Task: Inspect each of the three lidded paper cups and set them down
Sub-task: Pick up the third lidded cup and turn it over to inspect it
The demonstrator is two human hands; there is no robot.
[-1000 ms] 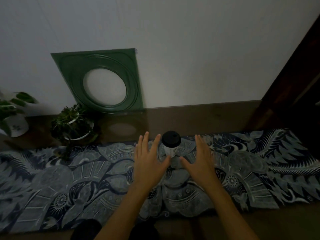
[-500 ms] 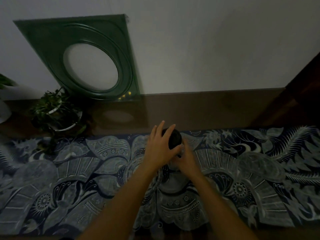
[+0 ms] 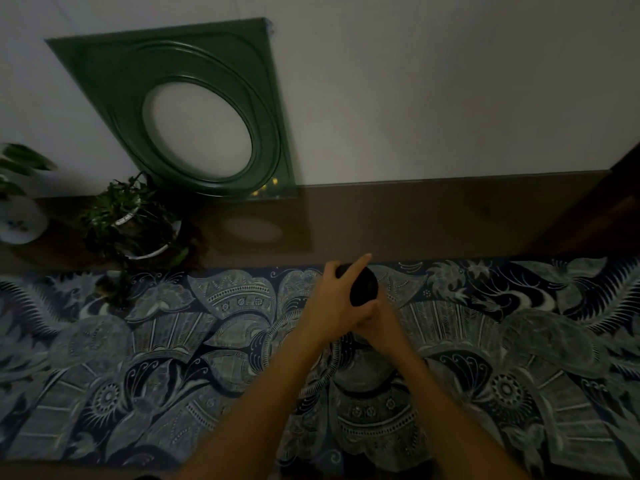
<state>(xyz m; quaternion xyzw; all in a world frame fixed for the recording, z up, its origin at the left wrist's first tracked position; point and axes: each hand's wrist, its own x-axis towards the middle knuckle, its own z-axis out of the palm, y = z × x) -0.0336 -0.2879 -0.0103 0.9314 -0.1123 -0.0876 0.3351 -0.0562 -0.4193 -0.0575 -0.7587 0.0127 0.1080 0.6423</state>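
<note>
Cup (image 3: pixel 363 289) upright between both hands.

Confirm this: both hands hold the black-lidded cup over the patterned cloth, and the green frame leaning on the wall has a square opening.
One detail is wrong: the opening is round, not square, as the head view shows. The rest stands: the left hand and right hand hold the black-lidded cup over the patterned cloth, and the green frame leans on the wall.
</note>
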